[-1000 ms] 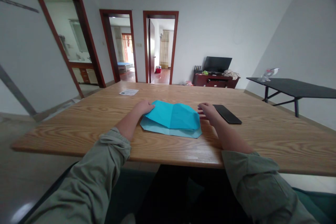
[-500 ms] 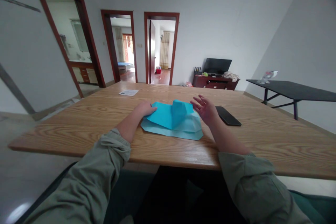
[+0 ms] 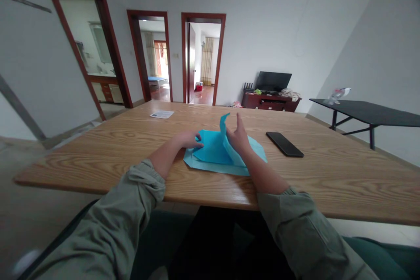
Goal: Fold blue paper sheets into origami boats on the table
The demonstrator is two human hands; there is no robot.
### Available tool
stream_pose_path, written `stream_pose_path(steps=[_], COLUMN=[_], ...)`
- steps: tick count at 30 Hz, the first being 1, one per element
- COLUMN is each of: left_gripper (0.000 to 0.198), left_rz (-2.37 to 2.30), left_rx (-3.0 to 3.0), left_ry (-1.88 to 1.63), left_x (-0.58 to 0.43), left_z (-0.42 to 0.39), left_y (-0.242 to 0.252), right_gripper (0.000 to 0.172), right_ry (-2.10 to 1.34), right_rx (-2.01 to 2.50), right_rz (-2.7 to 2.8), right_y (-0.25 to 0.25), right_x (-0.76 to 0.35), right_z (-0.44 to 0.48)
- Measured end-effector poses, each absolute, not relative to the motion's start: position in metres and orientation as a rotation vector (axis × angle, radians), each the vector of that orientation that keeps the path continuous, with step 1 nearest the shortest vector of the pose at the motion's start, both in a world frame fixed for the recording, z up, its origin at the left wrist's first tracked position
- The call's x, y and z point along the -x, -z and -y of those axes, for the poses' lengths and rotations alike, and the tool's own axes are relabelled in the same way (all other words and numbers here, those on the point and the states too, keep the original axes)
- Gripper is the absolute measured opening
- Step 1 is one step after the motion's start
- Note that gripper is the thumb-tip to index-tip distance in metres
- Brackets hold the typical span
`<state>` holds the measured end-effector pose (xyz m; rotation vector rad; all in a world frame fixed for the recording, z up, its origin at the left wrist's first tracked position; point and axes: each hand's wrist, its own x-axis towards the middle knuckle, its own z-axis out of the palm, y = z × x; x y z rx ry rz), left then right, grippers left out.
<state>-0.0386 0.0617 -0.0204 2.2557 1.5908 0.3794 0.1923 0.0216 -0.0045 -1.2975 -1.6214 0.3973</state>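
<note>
Blue folded paper (image 3: pixel 213 149) lies on the wooden table in front of me, over a paler blue layer with cut corners. One flap of it stands upright near the middle. My left hand (image 3: pixel 190 140) is at the paper's left edge, thumb and fingers closed on it. My right hand (image 3: pixel 239 137) rests against the right side of the raised flap, its fingers apart and pointing up, the palm turned toward the flap.
A black phone (image 3: pixel 285 144) lies on the table (image 3: pixel 131 153) to the right of the paper. A small printed white card (image 3: pixel 162 114) is near the far left edge. Beyond stand a black side table (image 3: pixel 370 113) and a television (image 3: pixel 274 82) on a cabinet.
My right hand has moved left, from beside the paper to against the flap, which now stands more upright. The paper and my left hand have shifted slightly right.
</note>
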Motion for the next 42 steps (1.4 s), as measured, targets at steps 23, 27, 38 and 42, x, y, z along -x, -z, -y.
stream_pose_path(steps=[23, 27, 38, 42], left_gripper=[0.071, 0.058, 0.064, 0.061], left_rz=[-1.553, -1.493, -1.385, -1.232], left_rx=[-2.349, -2.357, -1.997, -1.581], left_ry=[-0.544, -0.623, -1.163, -1.305], left_x=[0.034, 0.031, 0.034, 0.033], left_z=[-0.069, -0.070, -0.073, -0.071], left_y=[0.034, 0.036, 0.028, 0.019], right_gripper=[0.056, 0.049, 0.032, 0.024], right_ry=[-0.740, -1.069, -1.065, -1.119], right_rx=[1.650, 1.455, 1.238, 1.129], right_rz=[1.589, 1.468, 1.535, 1.568], right_y=[0.023, 0.022, 0.021, 0.016], right_x=[-0.219, -0.210, -0.210, -0.208], right_z=[-0.033, -0.026, -0.025, -0.020])
